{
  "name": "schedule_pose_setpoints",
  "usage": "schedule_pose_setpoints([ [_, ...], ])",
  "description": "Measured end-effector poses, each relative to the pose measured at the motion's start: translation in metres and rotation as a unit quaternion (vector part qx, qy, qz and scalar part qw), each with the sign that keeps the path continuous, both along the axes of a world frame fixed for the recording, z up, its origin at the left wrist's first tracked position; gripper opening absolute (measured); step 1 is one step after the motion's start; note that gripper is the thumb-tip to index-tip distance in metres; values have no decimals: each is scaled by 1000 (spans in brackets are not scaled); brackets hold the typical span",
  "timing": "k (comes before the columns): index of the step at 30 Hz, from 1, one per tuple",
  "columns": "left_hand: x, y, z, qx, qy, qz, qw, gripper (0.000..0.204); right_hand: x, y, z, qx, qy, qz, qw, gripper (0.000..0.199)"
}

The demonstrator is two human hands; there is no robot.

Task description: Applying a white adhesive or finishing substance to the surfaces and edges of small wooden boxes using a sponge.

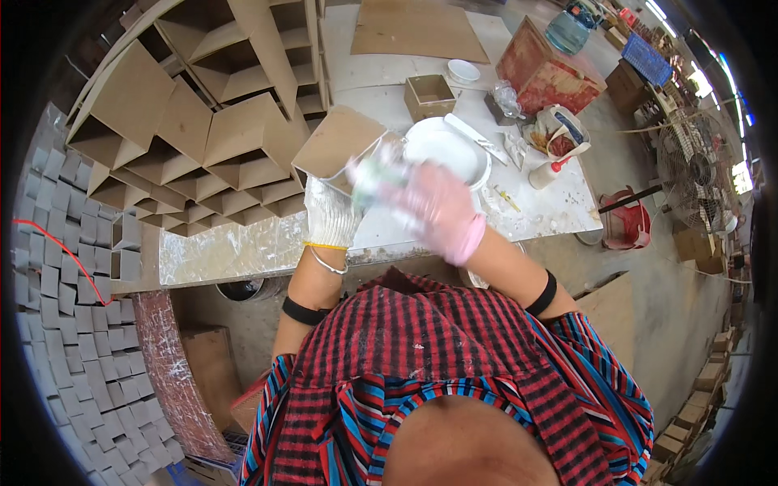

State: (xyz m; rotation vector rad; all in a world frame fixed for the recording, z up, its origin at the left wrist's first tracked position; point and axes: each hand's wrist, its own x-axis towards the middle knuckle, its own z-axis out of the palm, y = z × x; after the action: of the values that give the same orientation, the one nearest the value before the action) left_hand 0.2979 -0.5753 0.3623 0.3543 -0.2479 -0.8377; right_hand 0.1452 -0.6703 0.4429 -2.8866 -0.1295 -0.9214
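Note:
My left hand [331, 212], in a white knitted glove with a yellow cuff edge, grips a brown cardboard box [342, 139] over the table's near edge; the box hides most of its fingers. My right hand [446, 212] wears a pink glove and is smeared by motion. At its fingers, against the box's side, is a blurred white-and-green thing [377, 172] whose kind I cannot make out. Just beyond the right hand stands a white basin [485, 174] with white stuff inside. A flat white tool [474, 139] lies across the basin's rim.
Stacked open cardboard boxes [235, 134] rise at the left. Farther back on the white table [559, 206] are a small square box [429, 97], a white bowl [463, 71] and a cardboard sheet [417, 28]. A red-topped bottle [545, 174] stands right; a fan [695, 162] stands beyond.

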Motion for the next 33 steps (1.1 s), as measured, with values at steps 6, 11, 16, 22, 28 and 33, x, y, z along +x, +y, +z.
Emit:
schedule_pose_setpoints([
  [6,-17,1,36,118,47,47,991,43,-2,-5,-9,65,-34,-18,997,59],
  [11,-15,12,35,46,42,-14,998,45,10,-17,-24,103,-80,-51,990,58],
  [16,-21,13,46,88,62,23,994,44,5,-10,-10,508,-71,101,853,48],
  [22,-10,19,19,121,2,-24,992,47,25,-21,-7,165,-74,29,983,40],
  [28,-10,26,18,161,-31,15,986,52,17,-19,3,76,-36,65,994,47],
  [33,-11,33,32,150,-72,-40,985,57,32,-23,8,290,-3,146,946,56],
])
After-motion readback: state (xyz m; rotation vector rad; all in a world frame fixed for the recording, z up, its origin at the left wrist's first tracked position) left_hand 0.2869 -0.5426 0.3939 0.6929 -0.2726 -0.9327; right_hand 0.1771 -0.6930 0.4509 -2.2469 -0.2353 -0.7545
